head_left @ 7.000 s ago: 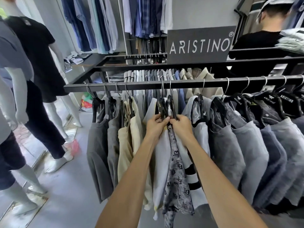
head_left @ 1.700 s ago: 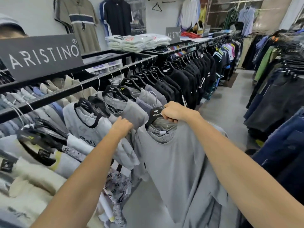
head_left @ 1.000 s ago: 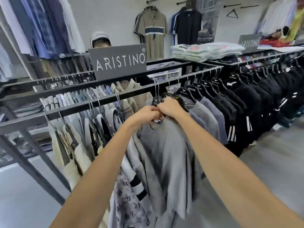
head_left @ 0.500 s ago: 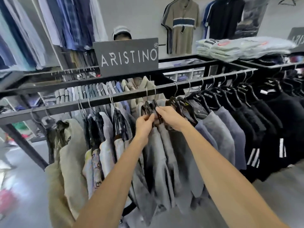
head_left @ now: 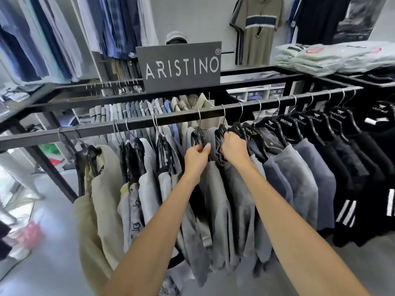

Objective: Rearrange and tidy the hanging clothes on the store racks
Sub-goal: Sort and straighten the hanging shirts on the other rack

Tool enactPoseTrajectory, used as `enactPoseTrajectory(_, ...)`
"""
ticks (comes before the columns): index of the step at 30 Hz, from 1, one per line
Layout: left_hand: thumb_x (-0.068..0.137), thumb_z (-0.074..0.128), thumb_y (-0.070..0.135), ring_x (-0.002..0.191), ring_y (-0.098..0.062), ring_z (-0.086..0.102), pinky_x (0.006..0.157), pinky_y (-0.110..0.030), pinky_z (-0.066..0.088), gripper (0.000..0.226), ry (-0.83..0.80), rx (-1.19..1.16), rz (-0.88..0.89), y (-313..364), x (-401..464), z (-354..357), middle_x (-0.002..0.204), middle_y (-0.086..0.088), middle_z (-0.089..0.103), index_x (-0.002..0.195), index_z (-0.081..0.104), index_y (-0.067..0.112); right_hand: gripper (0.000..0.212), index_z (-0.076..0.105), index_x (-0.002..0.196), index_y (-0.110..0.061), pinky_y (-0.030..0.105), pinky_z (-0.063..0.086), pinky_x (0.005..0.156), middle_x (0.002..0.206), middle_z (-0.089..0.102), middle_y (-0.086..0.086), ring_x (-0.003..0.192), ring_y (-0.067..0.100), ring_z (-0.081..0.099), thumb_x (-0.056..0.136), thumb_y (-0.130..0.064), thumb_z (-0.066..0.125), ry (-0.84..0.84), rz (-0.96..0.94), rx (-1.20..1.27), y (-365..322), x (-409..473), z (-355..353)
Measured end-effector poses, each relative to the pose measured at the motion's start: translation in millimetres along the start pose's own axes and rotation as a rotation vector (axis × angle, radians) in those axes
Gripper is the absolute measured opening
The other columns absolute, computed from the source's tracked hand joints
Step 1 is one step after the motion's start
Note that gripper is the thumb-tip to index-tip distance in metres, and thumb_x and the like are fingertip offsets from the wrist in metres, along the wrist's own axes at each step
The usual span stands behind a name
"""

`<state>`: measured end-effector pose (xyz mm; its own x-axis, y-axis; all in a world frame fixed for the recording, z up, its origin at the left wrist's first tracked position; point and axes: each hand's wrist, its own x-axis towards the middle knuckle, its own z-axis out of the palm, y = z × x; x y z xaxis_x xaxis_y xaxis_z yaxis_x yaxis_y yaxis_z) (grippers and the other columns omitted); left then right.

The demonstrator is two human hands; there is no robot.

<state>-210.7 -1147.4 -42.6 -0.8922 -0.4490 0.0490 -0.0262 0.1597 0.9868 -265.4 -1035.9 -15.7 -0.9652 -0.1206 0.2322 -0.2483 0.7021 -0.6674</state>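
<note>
Both hands work at the middle of the rail (head_left: 106, 128): the left hand (head_left: 195, 155) pinches the shoulder of a black hanger (head_left: 198, 135) between thumb and fingertips, and the right hand (head_left: 234, 147) is curled over the collar of a grey shirt (head_left: 235, 189) just beside it, fingers closed on the cloth. From the head view, the only view, the hanging clothes fall in colour groups. To the right of the hands, the blue-grey tops (head_left: 310, 178) and black tops (head_left: 363, 150) hang evenly spaced with their branded hangers in line, which reads as already tidy. To the left, the pale shirts (head_left: 147, 184) and a cream garment (head_left: 102, 189) sit bunched, with hangers crowded and tilted, so that stretch probably remains to be done; I judge the job roughly half finished. Beyond the hands a dark brand sign (head_left: 181, 65) stands on the rack top, with another person's cap showing behind it. Folded packs (head_left: 320, 58) lie on the shelf to the far right, shirts hang on the grey wall, and the floor below is smooth grey.
</note>
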Motion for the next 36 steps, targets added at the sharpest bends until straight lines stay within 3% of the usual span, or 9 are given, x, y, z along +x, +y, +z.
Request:
enactPoseTrajectory(4,0.092,0.062,0.034,0.075,-0.019,0.065,0.073,-0.031,0.054,0.038,-0.041,0.122,0.023,8.3,-5.0,-25.6,0.083,-0.001,0.068,0.121,0.065,0.009,0.039,0.042,0.136,-0.002,0.049,0.037,0.099,0.138,0.047,0.022,0.127,0.040,0.042,0.101,-0.020,0.038,0.167,0.157,0.027,-23.8,-14.0,4.7)
enactPoseTrajectory(7,0.093,0.060,0.027,0.084,-0.022,0.069,0.083,-0.038,0.057,0.024,0.077,0.183,0.116,15.7,-6.7,-62.0,0.089,-0.001,0.071,0.110,0.070,0.012,0.041,0.044,0.136,-0.011,0.043,0.039,0.097,0.133,0.044,0.014,0.120,0.029,0.042,0.096,-0.012,0.048,0.431,-0.049,0.113,-53.6,-29.1,4.3)
enactPoseTrajectory(10,0.096,0.055,0.022,0.082,-0.017,0.064,0.072,-0.024,0.047,0.020,0.239,0.255,0.226,20.7,-12.8,-104.8,0.085,0.001,0.068,0.099,0.070,0.010,0.026,0.062,0.119,-0.010,0.027,0.043,0.095,0.117,0.055,0.008,0.105,0.020,0.056,0.096,-0.008,0.049,0.301,-0.288,0.336,-86.1,-42.5,13.4)
enactPoseTrajectory(12,0.096,0.054,0.018,0.083,-0.015,0.062,0.072,-0.021,0.042,0.018,0.293,0.325,0.239,20.0,-17.7,-128.5,0.087,0.000,0.067,0.100,0.069,0.009,0.024,0.068,0.113,-0.008,0.023,0.043,0.091,0.112,0.065,0.010,0.103,0.023,0.062,0.095,-0.010,0.053,0.199,-0.298,0.311,-103.1,-50.2,26.5)
enactPoseTrajectory(19,0.089,0.053,0.024,0.106,-0.038,0.060,0.089,-0.042,0.051,0.034,0.052,0.550,-0.034,4.6,-9.1,-132.1,0.112,-0.022,0.064,0.112,0.056,-0.001,0.028,0.069,0.111,-0.006,0.033,0.042,0.089,0.115,0.068,0.019,0.118,0.036,0.055,0.097,-0.024,0.052,-0.256,-0.037,0.143,-106.9,-68.1,83.5)
enactPoseTrajectory(24,0.094,0.048,0.019,0.098,-0.041,0.060,0.080,-0.045,0.051,0.028,0.081,0.475,0.020,-3.9,-12.5,-128.7,0.099,-0.027,0.065,0.093,0.063,-0.005,0.039,0.058,0.132,-0.010,0.040,0.041,0.104,0.133,0.060,0.014,0.127,0.032,0.051,0.102,-0.031,0.043,-0.312,-0.014,0.259,-103.5,-74.0,91.3)
enactPoseTrajectory(28,0.100,0.045,0.013,0.072,-0.024,0.054,0.052,-0.031,0.037,0.023,0.082,0.358,0.058,-4.3,-15.8,-134.3,0.082,-0.014,0.060,0.086,0.060,0.002,0.045,0.049,0.143,-0.012,0.036,0.038,0.110,0.139,0.057,0.008,0.130,0.023,0.050,0.103,-0.032,0.044,-0.256,-0.037,0.420,-99.8,-76.7,89.5)
enactPoseTrajectory(32,0.100,0.046,0.017,0.060,-0.023,0.047,0.056,-0.030,0.033,0.030,0.111,0.295,0.023,-6.7,-15.6,-134.8,0.065,-0.005,0.054,0.086,0.065,-0.001,0.042,0.054,0.136,-0.008,0.034,0.039,0.105,0.129,0.062,0.015,0.123,0.028,0.054,0.107,-0.030,0.035,-0.109,-0.153,0.358,-99.1,-82.0,90.2)
enactPoseTrajectory(36,0.098,0.048,0.016,0.062,-0.026,0.049,0.058,-0.030,0.037,0.028,0.132,0.280,-0.009,-7.7,-16.6,-130.1,0.066,-0.009,0.054,0.079,0.060,0.000,0.047,0.054,0.136,-0.007,0.036,0.040,0.102,0.124,0.063,0.016,0.121,0.029,0.055,0.107,-0.035,0.030,-0.070,-0.185,0.324,-96.3,-79.9,93.1)
